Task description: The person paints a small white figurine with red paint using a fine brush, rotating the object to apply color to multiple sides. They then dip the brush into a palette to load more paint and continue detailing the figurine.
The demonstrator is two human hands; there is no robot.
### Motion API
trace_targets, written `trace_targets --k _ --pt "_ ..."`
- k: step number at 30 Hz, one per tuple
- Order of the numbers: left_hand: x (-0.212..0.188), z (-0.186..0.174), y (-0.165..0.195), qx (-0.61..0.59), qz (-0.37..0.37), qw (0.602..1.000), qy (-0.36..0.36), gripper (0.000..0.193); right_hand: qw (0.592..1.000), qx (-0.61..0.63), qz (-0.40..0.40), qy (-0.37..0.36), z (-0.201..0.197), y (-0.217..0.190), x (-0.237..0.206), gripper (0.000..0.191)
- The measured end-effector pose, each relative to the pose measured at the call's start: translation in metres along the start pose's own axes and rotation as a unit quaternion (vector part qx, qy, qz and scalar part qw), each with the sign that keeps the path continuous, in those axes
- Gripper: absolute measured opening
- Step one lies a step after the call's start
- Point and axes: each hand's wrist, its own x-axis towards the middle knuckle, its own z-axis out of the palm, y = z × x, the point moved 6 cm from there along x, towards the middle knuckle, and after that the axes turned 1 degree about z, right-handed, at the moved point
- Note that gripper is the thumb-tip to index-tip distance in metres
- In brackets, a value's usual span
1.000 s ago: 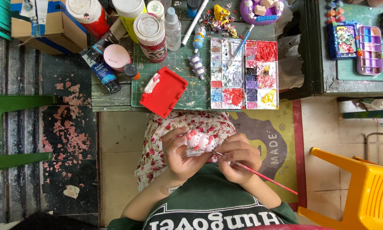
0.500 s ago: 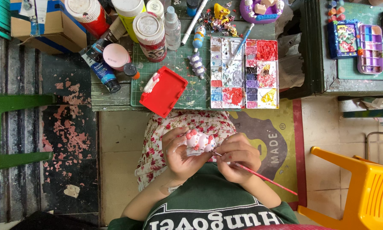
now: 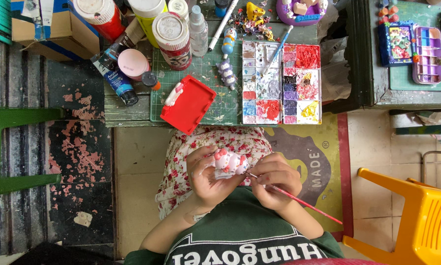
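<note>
My left hand point(image 3: 206, 175) grips a small white figurine with pink and red dots point(image 3: 228, 162), held over my lap. My right hand point(image 3: 275, 180) pinches a thin red-handled paintbrush point(image 3: 299, 198); its tip touches the figurine's right side and its handle slants down to the right. On the low table above sits a paint palette point(image 3: 281, 83) with red, blue, purple, yellow and white wells, a blue-handled brush point(image 3: 277, 50) lying across it.
A red tray point(image 3: 189, 105) hangs over the table's near edge on a green cutting mat point(image 3: 215, 100). Paint bottles point(image 3: 171, 33), tubes and a cardboard box point(image 3: 51, 29) crowd the back left. A yellow plastic chair point(image 3: 416, 216) stands right, a green stool point(image 3: 14, 149) left.
The hands, figurine and brush stay nearly where they were; only slight shifts of the brush tip on the figurine.
</note>
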Motion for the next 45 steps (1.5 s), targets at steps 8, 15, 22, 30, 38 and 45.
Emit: trace_targets --k 8,15,22,30,38,45 --pt "-0.0020 0.0009 -0.0019 -0.028 0.001 1.000 -0.003 0.086 1.000 -0.001 0.004 -0.004 0.0006 -0.0002 -0.0003 0.030" --pt "-0.0035 0.0004 -0.0033 -0.054 -0.004 0.999 -0.006 0.088 1.000 0.005 0.006 -0.002 0.0014 -0.0008 0.0003 0.029" --pt "-0.0051 0.0006 -0.0042 -0.050 -0.008 0.999 -0.006 0.085 1.000 -0.002 0.004 -0.005 0.0023 -0.0020 0.0009 0.030" --pt "-0.0077 -0.0001 -0.0059 -0.048 -0.012 0.999 -0.007 0.085 1.000 -0.012 0.000 -0.007 0.0024 -0.0018 0.0009 0.029" --pt "-0.0084 -0.0001 -0.0062 -0.055 -0.012 0.998 -0.006 0.087 1.000 0.002 0.008 -0.006 -0.0002 -0.0012 -0.0019 0.030" --pt "-0.0081 0.0015 -0.0048 -0.050 -0.014 0.999 0.000 0.092 0.999 0.038 0.014 0.019 -0.0021 0.0013 -0.0036 0.027"
